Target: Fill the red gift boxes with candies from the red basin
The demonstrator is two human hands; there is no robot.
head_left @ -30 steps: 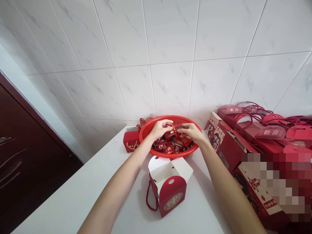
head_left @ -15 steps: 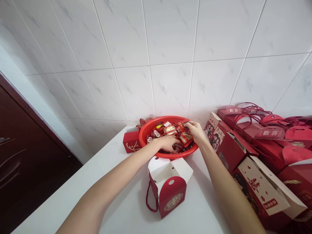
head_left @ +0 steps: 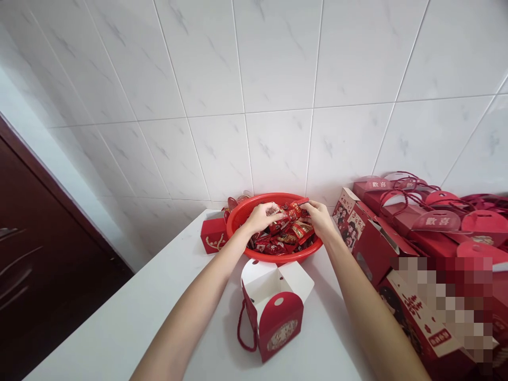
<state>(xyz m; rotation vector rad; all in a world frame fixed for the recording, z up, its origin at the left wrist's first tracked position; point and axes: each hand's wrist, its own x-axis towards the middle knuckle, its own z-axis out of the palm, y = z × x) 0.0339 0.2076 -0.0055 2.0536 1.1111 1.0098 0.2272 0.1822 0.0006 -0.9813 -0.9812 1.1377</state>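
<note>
A red plastic basket (head_left: 293, 259) holds many red and gold wrapped candies (head_left: 301, 229). Over its left part is my left hand (head_left: 262, 218), thumb and fingers curled around wrapped candy that they partly hide. At the basket's right side, my right hand (head_left: 319, 216) pinches a red candy packet (head_left: 298, 205) between thumb and fingers. In front of the basket stands an open red gift box (head_left: 280, 325) with a white inside, its flaps raised and a dark red cord hanging at its left.
A small red box (head_left: 213, 233) with gold cord sits left of the basket. Many red gift boxes (head_left: 436, 219) with cord handles are piled on the right, partly blurred out. A tiled wall (head_left: 278, 143) rises behind the white table (head_left: 198, 328).
My left hand has lifted from among the candies and moved up and back, now closed on some. My right hand stays at the basket's right side with its packet. The open box has not moved.
</note>
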